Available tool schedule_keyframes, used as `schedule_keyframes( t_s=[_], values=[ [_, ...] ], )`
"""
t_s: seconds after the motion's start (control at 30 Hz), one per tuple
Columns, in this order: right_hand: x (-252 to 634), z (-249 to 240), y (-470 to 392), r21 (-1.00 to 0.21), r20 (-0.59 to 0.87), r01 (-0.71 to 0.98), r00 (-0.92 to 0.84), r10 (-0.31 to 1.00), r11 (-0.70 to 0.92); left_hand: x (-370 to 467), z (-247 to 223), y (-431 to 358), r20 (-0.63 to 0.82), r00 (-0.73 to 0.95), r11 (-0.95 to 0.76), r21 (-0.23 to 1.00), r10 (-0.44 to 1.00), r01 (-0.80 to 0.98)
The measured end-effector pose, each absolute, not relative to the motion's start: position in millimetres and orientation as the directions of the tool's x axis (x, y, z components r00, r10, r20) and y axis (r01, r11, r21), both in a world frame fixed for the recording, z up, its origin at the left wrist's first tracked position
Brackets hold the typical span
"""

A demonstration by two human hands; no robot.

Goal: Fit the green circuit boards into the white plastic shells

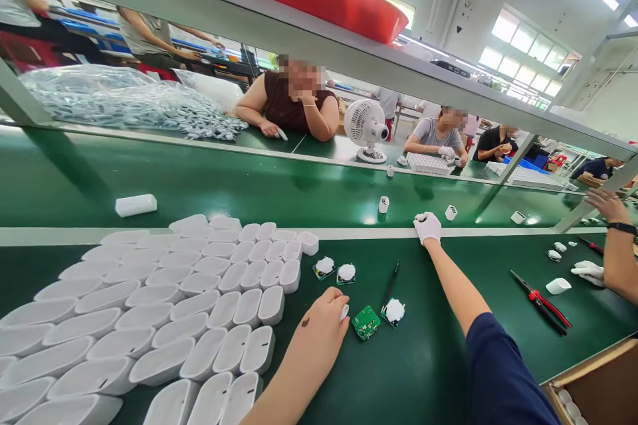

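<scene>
Left fingers [341, 328] around white piece [345, 311]

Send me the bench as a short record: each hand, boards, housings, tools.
Left hand: bare, beside the green circuit board; white bit at fingertips, unidentifiable
Right hand: white-gloved, at the pale strip; grip unclear
White-topped circuit boards: three
White plastic housings: rows, left side
Slim black tool: beyond the green circuit board
Red-and-black pliers: right side
</scene>
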State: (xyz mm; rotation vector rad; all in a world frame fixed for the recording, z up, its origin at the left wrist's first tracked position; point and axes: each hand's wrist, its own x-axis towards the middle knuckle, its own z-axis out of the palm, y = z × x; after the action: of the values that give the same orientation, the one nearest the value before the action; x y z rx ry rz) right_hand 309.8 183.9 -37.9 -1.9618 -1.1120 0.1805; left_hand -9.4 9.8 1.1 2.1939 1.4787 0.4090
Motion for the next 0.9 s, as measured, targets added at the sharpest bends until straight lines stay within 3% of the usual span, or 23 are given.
schedule_keyframes(
  t_s=[0.17,0.4,0.57,0.73,0.9],
  values=[
    [301.5,-33.9,156.0,-0.843,0.245,0.525,0.572,0.783,-0.119,-28.7,-0.2,17.2,-0.117,0.462,-0.34,0.527,0.879,0.779],
    [303.7,-32.9,87.7,-0.965,0.098,0.255,0.557,0.825,-0.058,-65.2,-2.2,30.0,-0.041,0.465,-0.337,0.632,0.885,0.697],
    [283.6,-23.7,57.6,-0.995,0.06,0.099,0.496,0.866,0.013,-61.4,20.4,30.7,-0.056,0.462,-0.352,0.569,0.885,0.743],
    [241.9,11.2,26.0,-0.99,0.14,0.02,0.355,0.924,0.142,-37.9,31.3,18.5,0.234,0.415,-0.459,0.646,0.879,0.609],
    [206.5,27.8,-13.7,-0.925,0.37,-0.063,0.078,0.926,0.375,-20.1,25.2,4.8,0.261,0.476,-0.493,0.734,0.84,0.467]
  ],
)
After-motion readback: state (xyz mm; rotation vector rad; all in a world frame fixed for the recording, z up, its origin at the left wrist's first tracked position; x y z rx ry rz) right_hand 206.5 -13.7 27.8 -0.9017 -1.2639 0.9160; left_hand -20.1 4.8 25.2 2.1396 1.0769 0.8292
